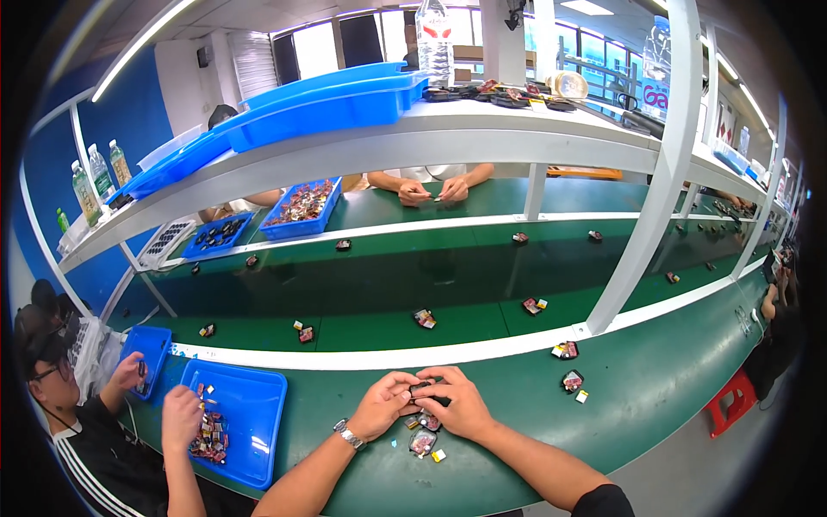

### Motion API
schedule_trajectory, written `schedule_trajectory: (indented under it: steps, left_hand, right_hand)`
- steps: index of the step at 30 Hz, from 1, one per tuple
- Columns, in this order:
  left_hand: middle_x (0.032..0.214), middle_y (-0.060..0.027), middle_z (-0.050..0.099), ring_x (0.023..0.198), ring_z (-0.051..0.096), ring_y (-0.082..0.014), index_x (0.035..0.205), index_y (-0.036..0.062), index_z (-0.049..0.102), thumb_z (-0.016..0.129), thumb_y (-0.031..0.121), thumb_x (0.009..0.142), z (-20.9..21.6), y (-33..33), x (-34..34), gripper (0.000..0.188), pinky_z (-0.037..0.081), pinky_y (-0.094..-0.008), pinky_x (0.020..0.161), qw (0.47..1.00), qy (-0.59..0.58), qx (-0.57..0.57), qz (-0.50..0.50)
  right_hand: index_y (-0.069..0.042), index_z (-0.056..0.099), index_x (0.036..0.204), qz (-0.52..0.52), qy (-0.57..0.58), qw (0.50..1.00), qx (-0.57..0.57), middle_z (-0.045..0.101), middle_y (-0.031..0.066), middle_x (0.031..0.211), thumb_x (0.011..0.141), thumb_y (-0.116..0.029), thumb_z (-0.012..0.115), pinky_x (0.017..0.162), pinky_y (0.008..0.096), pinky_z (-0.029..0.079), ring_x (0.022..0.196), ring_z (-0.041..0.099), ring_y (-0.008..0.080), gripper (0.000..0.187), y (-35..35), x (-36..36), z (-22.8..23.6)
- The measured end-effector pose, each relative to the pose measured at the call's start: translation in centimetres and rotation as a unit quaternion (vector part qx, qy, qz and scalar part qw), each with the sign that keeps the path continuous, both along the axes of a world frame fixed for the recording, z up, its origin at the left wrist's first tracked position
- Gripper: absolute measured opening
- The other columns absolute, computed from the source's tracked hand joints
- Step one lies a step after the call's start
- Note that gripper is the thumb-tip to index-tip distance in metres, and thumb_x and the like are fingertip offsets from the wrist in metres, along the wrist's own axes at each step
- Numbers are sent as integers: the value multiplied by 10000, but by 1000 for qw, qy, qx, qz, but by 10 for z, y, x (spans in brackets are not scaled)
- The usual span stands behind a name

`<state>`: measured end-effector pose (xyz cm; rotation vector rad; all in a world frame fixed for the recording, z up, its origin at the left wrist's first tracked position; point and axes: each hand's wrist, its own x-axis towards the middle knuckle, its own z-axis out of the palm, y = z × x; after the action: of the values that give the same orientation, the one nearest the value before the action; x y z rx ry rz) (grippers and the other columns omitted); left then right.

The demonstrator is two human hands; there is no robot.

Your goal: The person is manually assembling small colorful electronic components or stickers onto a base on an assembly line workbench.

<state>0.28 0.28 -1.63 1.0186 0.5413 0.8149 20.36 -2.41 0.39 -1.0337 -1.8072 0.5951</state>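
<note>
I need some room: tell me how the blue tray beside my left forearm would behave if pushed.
The blue tray would probably slide rather than tip, being wide and low. It seems fairly stiff, since its walls stand upright. The loose parts heaped toward its left side may shift.

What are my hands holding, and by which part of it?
A small black piece, by its edges, in the fingers of the left hand and right hand.

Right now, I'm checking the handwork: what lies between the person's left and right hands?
A small black part is held between the left hand and the right hand, as the head view shows.
</note>
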Motion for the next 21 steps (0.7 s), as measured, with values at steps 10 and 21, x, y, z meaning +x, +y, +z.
schedule_trajectory:
  steps: [10,21]
  left_hand:
    - [1322,-167,551,1191,587,-245,1230,36,485,520,61,996,2,-2,4,238,513,-410,1009,1000,-5,-18,19]
    - [1387,-169,522,1206,582,-234,1201,58,486,540,66,992,1,-2,0,216,519,-393,995,998,-56,11,27]
  right_hand:
    - [-114,759,997,18,13,1000,-22,632,70,1222,804,-86,734,926,368,510,1118,574,259,197,-1,1,-1]
    - [-47,718,997,32,-13,998,55,591,79,1279,790,-34,700,985,399,467,1192,520,297,207,-5,-3,16]
